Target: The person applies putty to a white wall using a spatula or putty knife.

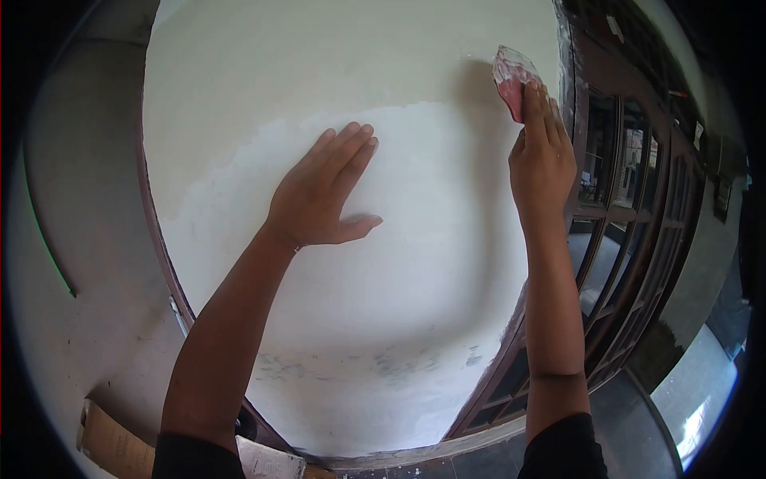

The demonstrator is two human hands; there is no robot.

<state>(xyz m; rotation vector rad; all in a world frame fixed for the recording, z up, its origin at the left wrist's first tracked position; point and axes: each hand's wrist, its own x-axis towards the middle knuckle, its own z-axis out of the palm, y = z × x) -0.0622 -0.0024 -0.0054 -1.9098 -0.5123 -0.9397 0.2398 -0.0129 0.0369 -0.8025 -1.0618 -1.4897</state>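
My left hand [323, 184] lies flat on the pale wall [415, 263], fingers stretched up to the right and thumb spread out; it holds nothing. Higher up, close to the wall's right edge, my right hand [544, 164] has its fingers wrapped round a red putty scraper [511, 80]. White putty smears the scraper's upper part. Whether its edge touches the wall is hard to tell. A whiter, smooth-looking coat covers the wall's middle, and the part above it is more yellowish. Faint grey marks run across the wall low down.
A dark wooden door frame with glass panes [614, 160] stands right of the wall. At the lower left lie a cardboard box [120, 439] and a whitish box [267, 459]. A green line [48, 231] runs down the left-hand wall. Dark floor tiles [487, 463] show below.
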